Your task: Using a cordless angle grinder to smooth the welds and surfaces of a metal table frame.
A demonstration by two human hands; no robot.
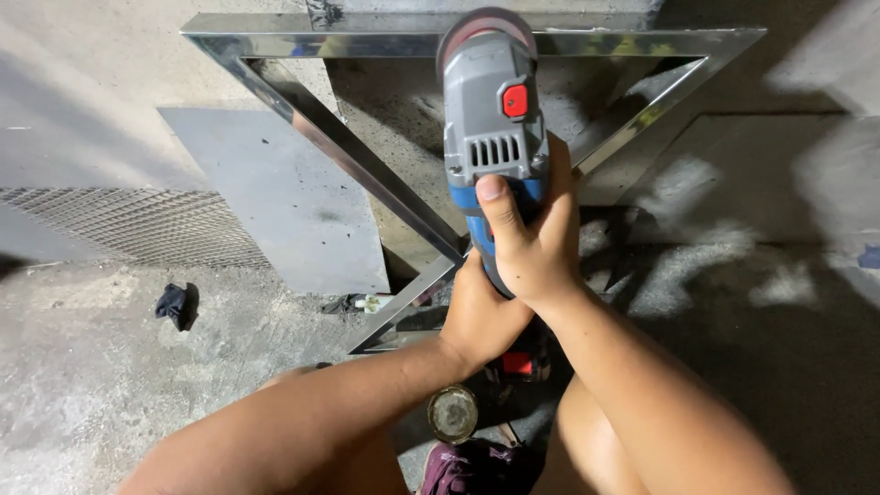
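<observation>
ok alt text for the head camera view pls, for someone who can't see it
Seen from above, a person's right hand and left hand grip a grey and blue angle grinder, its disc at the top bar of a shiny metal frame lying on a concrete floor. A grey metal sheet and mesh lie left.

A rough grey concrete floor (92,385), mottled and dusty, fills the scene. A flat grey metal sheet (275,197) lies on it at left of centre, with a strip of expanded metal mesh (128,225) just beside it further left. A small dark crumpled rag (172,304) sits on the concrete below the mesh. Pale dusty smears (697,261) mark the darker floor at right. Harsh light throws hard shadows.
</observation>
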